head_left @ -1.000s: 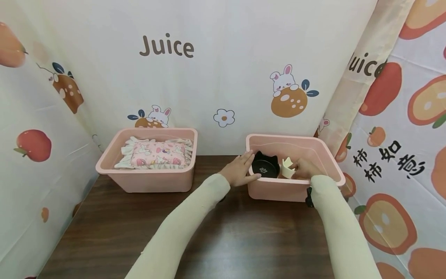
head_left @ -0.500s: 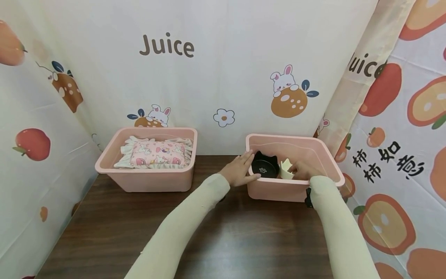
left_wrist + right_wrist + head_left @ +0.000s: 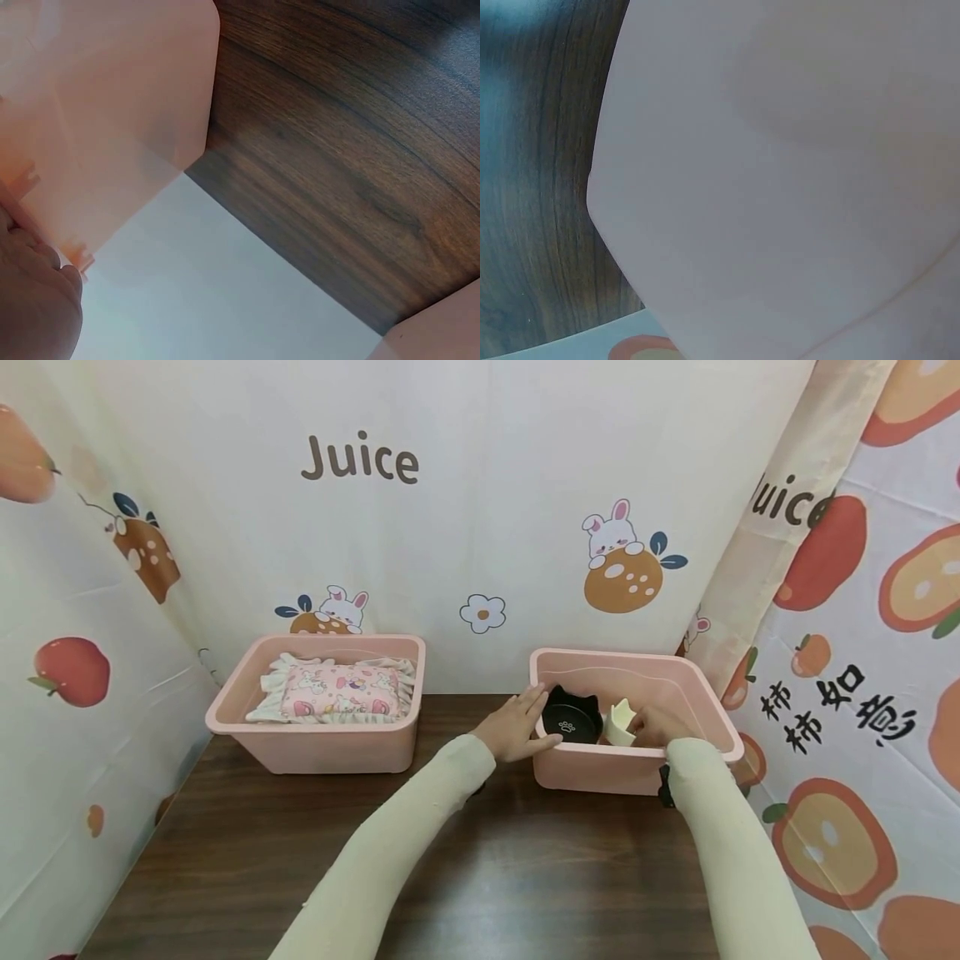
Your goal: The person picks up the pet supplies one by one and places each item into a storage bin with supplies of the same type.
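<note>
A pink plastic bin [image 3: 628, 770] stands at the right of the table. My left hand [image 3: 512, 727] rests on its left rim, fingers straight and spread, thumb towards the front edge. Inside, beneath that hand, a black cat-eared bowl [image 3: 572, 720] with a white paw print leans at the left end. My right hand [image 3: 660, 727] reaches over the front wall and pinches a cream cup [image 3: 619, 724] with a jagged, crown-like rim, right beside the bowl. Its fingertips are partly hidden behind the cup. In the right wrist view the bin's outer wall [image 3: 705, 187] fills most of the picture.
Another pink bin [image 3: 330, 752] stands at the left, with a frilled pink cushion [image 3: 341, 689] inside. Both bins sit at the back of the dark wooden table [image 3: 525, 877]. Printed cloth [image 3: 480, 510] hangs behind and at both sides.
The cream cup has tilted and shifted slightly in the right hand's fingers, first one way and then back. The left hand stays on the rim.
</note>
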### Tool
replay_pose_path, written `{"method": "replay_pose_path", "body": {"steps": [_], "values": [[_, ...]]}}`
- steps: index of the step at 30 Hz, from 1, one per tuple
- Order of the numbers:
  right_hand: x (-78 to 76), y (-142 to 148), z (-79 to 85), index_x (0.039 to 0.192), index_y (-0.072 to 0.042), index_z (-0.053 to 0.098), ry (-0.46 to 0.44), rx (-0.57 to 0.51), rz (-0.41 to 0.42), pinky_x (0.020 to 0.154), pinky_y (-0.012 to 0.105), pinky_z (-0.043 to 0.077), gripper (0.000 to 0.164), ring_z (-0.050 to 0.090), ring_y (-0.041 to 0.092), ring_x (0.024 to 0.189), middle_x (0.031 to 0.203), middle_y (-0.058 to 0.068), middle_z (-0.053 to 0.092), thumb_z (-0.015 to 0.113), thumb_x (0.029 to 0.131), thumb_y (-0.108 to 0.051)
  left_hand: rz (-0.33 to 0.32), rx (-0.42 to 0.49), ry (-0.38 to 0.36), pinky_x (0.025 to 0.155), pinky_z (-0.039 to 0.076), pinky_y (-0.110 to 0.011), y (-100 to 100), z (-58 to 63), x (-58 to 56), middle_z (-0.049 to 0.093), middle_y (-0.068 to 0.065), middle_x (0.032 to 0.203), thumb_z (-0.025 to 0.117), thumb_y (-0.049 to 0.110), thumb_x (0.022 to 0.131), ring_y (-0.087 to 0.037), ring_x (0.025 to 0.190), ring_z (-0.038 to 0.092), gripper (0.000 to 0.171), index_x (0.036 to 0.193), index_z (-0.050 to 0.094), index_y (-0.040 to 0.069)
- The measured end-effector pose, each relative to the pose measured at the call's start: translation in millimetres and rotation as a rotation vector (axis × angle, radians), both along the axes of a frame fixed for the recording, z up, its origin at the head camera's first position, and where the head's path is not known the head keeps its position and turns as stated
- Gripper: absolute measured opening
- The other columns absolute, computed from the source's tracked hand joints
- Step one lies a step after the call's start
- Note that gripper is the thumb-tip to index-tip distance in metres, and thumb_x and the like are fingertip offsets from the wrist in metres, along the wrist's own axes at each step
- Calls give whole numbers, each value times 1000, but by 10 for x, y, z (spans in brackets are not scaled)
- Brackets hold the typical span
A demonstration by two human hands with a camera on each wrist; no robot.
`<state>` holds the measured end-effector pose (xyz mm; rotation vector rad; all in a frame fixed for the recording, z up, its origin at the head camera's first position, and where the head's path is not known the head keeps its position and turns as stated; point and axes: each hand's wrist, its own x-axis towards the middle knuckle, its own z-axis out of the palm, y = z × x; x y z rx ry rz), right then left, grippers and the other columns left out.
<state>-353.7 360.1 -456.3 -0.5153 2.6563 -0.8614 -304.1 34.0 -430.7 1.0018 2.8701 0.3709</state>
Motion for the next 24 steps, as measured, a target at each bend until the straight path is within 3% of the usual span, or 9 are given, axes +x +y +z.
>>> {"method": "replay_pose_path", "body": {"steps": [4, 5, 8, 17, 24], "values": [[28, -26, -7, 90, -1, 72, 20, 147, -47, 58, 27, 49, 22, 55, 16, 68, 78, 5, 66, 77, 69, -5, -1, 9, -6, 119, 13, -35, 1, -4, -2, 6, -6, 162, 33, 66, 94, -16, 148, 4, 86, 155, 9, 9], [125, -124, 94, 84, 3, 72, 11, 200, -84, 56, 27, 48, 18, 55, 16, 65, 75, 7, 67, 75, 66, -1, -1, 13, -6, 119, 13, -35, 0, -4, -2, 6, -6, 162, 34, 65, 94, -17, 148, 4, 87, 155, 9, 9], [163, -147, 104, 86, 6, 73, 36, 197, -78, 55, 26, 46, 20, 54, 15, 63, 75, 10, 69, 73, 66, 1, -5, 21, -6, 119, 14, -36, -3, -7, -9, 7, -6, 162, 35, 65, 94, -17, 148, 5, 87, 155, 9, 9], [141, -134, 106, 92, 12, 70, -53, 144, -127, 59, 28, 53, 27, 59, 18, 67, 80, 13, 69, 77, 71, -3, 5, 25, -15, 119, 13, -35, 1, -22, -27, 7, -6, 162, 36, 65, 94, -17, 148, 5, 87, 155, 8, 10], [122, -130, 103, 100, 10, 70, -93, 188, -7, 68, 27, 52, 27, 62, 17, 75, 92, 18, 71, 72, 80, -7, 3, 25, -8, 119, 13, -35, 8, -20, -15, 9, -6, 162, 36, 65, 94, -18, 148, 6, 86, 155, 9, 10]]}}
